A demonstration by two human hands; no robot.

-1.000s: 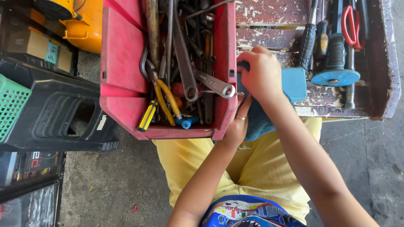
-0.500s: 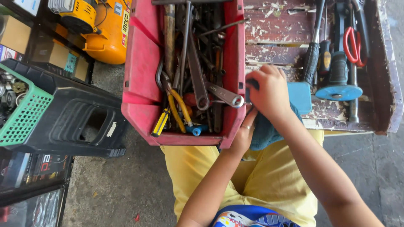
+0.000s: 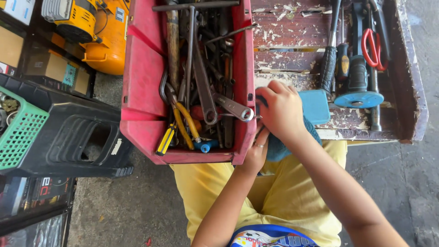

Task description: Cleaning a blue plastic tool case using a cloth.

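- Right hand (image 3: 281,110): fingers curled closed around a blue block (image 3: 314,106) (partly hidden).
- Left hand (image 3: 256,153): under the red tool bin (image 3: 141,82); finger state cannot be told.

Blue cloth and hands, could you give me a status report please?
Right hand gripping blue cloth. Left hand beneath, against red bin. Spanner close by.

red tool bin (image 3: 141,87): 1 | red-handled scissors (image 3: 371,45): 1 | hands: 2 | black stool (image 3: 64,137): 1
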